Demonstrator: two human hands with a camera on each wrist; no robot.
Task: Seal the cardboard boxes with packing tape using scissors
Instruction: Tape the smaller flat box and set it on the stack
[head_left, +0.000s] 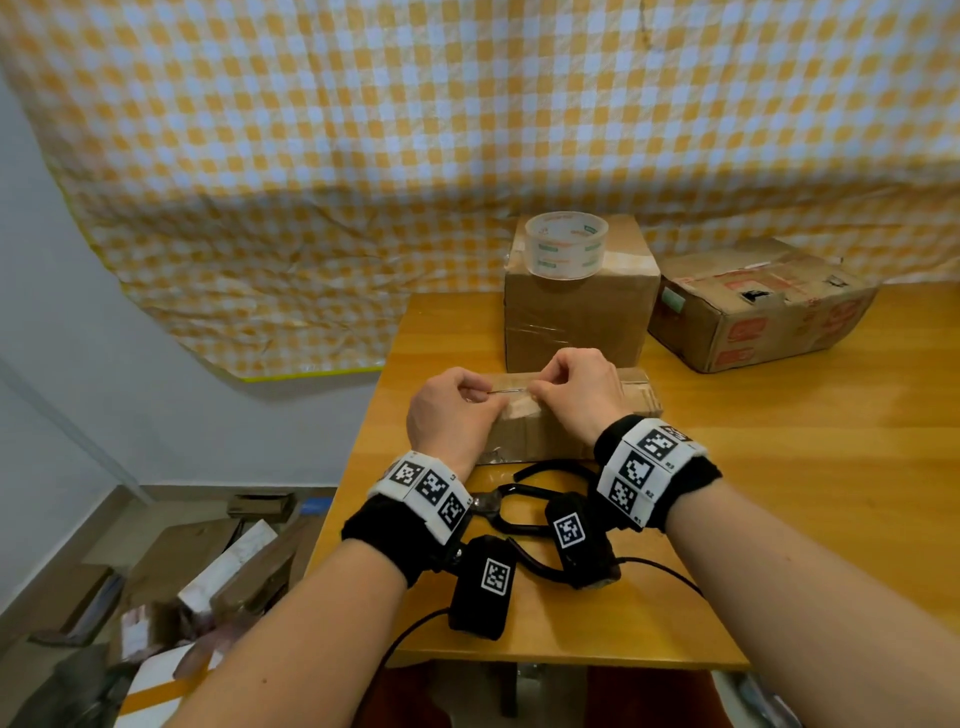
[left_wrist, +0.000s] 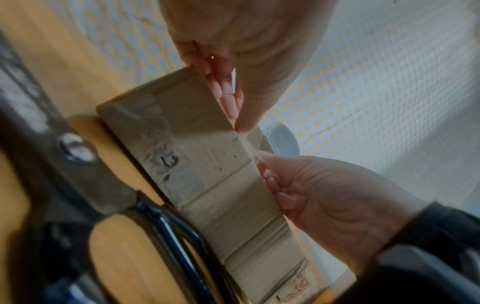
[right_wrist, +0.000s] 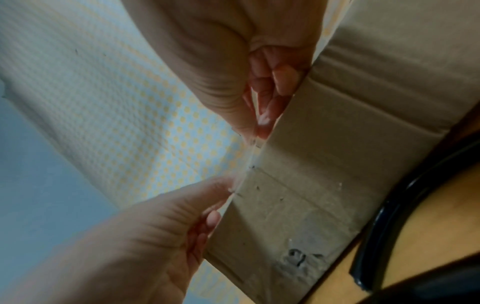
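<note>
Our left hand (head_left: 451, 410) and right hand (head_left: 576, 391) each pinch an end of a clear tape strip (head_left: 506, 395) stretched over the low cardboard box (head_left: 545, 441); scissors (head_left: 519, 512) lie just behind on our wooden table (head_left: 779, 493), tape roll (head_left: 566, 245) atop the far box (head_left: 579, 301).

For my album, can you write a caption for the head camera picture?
Both hands, left hand and right hand, pinch a tape strip over a small box.
</note>
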